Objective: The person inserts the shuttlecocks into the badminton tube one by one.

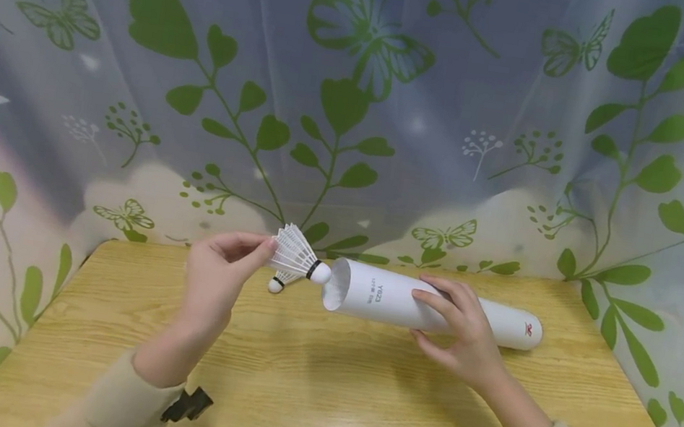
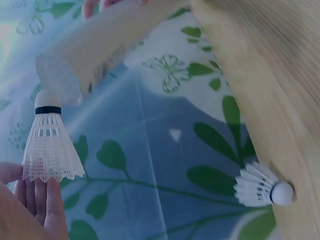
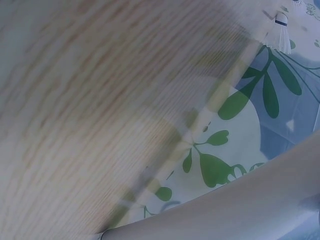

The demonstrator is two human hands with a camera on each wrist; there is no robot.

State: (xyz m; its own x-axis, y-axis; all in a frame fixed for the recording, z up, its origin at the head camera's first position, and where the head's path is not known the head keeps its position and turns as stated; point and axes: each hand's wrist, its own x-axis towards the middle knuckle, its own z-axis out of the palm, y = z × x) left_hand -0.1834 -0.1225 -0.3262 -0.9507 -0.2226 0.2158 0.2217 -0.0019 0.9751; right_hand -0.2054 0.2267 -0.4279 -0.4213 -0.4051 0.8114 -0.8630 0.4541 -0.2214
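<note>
My left hand (image 1: 209, 293) pinches a white shuttlecock (image 1: 292, 250) by the rim of its feathered skirt, thumb on one side and fingers on the other. The shuttlecock's black-banded cork points right, close by the open mouth of a white tube (image 1: 392, 297). Whether cork and rim touch, I cannot tell. Around the tube's middle curls my right hand (image 1: 463, 329), holding it on its side, mouth to the left. Behind the held one, a second shuttlecock (image 2: 257, 186) lies on the table by the curtain. The tube's deep inside is hidden.
The wooden table (image 1: 266, 378) has its back edge along a curtain (image 1: 412, 180) printed with green leaves and butterflies. More curtain hangs at both sides. A black strap piece (image 1: 187, 405) sits at the left sleeve cuff.
</note>
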